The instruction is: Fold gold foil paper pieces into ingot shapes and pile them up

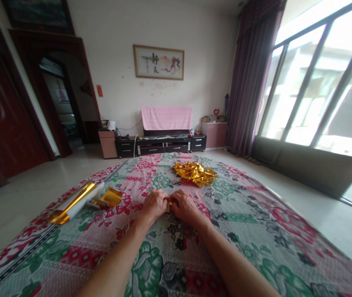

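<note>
Close together at the middle of the cloth-covered table, my left hand (156,203) and my right hand (182,204) are both closed on a small piece of gold foil paper (170,204). Most of that piece is hidden by the fingers. Beyond the hands lies a heap of folded gold foil pieces (195,173). To the left is a small stack of gold foil sheets (109,198), curled at the edges. Farther left rests a roll of gold foil paper (77,202) with a whitish outer side.
The patterned tablecloth (145,268) in red, green and grey covers the rounded table. Against the far wall, a low black cabinet (157,145) bears a screen under a pink cloth (166,118). A purple curtain (248,82) and large window (318,90) are on the right.
</note>
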Motion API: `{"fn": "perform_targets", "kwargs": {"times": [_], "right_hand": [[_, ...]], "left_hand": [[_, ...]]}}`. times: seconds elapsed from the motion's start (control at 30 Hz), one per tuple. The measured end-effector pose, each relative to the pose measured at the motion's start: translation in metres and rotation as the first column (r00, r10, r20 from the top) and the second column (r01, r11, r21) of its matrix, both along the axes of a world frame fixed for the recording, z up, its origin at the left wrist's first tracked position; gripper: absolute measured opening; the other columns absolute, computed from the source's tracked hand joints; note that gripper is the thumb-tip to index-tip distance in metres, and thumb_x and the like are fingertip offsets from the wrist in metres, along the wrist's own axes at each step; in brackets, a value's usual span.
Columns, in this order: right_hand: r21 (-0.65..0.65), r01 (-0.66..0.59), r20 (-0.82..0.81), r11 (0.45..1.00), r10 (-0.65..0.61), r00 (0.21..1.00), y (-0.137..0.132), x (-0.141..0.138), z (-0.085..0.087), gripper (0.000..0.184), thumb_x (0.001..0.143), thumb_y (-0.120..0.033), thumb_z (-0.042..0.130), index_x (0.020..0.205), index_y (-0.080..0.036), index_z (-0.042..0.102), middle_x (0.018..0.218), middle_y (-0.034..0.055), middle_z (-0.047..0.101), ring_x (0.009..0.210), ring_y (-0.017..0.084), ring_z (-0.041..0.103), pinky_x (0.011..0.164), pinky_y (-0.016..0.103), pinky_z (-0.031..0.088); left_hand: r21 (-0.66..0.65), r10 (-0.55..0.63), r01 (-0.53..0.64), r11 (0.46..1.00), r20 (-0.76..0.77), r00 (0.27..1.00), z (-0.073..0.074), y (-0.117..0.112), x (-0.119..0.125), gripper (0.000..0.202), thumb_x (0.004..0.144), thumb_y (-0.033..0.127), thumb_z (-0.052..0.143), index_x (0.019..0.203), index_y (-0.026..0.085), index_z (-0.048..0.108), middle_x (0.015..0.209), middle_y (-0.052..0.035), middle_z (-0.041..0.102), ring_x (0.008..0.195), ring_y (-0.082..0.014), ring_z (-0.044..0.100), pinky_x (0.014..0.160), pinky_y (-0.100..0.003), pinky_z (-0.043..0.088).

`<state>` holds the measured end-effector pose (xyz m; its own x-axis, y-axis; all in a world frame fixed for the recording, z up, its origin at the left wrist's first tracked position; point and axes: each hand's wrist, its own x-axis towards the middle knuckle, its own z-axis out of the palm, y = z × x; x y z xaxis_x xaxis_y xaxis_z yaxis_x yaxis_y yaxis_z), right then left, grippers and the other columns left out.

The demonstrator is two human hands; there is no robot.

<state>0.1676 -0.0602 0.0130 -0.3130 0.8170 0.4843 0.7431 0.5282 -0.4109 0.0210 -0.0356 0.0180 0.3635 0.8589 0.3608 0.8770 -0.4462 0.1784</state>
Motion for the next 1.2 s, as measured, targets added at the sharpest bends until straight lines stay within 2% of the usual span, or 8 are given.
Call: {"fn": "perform_targets", "kwargs": {"times": [0.37, 0.8, 1.2], "right_hand": [[-0.020, 0.026, 0.001, 0.999, -0.026, 1.000, 0.0018, -0.0004, 0.0000, 0.018, 0.073, -0.007, 0.047, 0.080, -0.014, 0.061, 0.078, 0.0052, 0.057, 0.078, 0.014, 0.050, 0.069, 0.021, 0.036], [0.005, -0.002, 0.006, 1.000, 0.002, 1.000, 0.0040, 0.0005, -0.0022, 0.019, 0.071, -0.006, 0.046, 0.074, -0.014, 0.063, 0.078, 0.0057, 0.059, 0.079, 0.014, 0.050, 0.070, 0.021, 0.037], [0.004, -0.004, 0.026, 1.000, 0.003, 1.000, 0.0015, -0.0002, 0.0013, 0.018, 0.073, -0.006, 0.047, 0.074, -0.014, 0.064, 0.080, 0.0063, 0.059, 0.081, 0.015, 0.051, 0.073, 0.022, 0.038]], "left_hand": [[-0.009, 0.007, -0.007, 1.000, -0.002, 1.000, 0.0038, -0.0031, 0.0011, 0.024, 0.077, 0.018, 0.047, 0.080, 0.021, 0.070, 0.082, -0.0053, 0.063, 0.084, -0.0176, 0.053, 0.079, -0.027, 0.040], [0.010, -0.001, 0.001, 1.000, 0.004, 1.000, -0.0010, 0.0002, -0.0006, 0.024, 0.077, 0.018, 0.047, 0.082, 0.023, 0.070, 0.083, -0.0047, 0.063, 0.082, -0.0169, 0.053, 0.077, -0.026, 0.040], [-0.016, -0.023, 0.023, 1.000, 0.006, 1.000, 0.0016, -0.0005, -0.0008, 0.024, 0.077, 0.018, 0.048, 0.083, 0.022, 0.070, 0.083, -0.0044, 0.064, 0.085, -0.0170, 0.053, 0.081, -0.027, 0.040]]}}
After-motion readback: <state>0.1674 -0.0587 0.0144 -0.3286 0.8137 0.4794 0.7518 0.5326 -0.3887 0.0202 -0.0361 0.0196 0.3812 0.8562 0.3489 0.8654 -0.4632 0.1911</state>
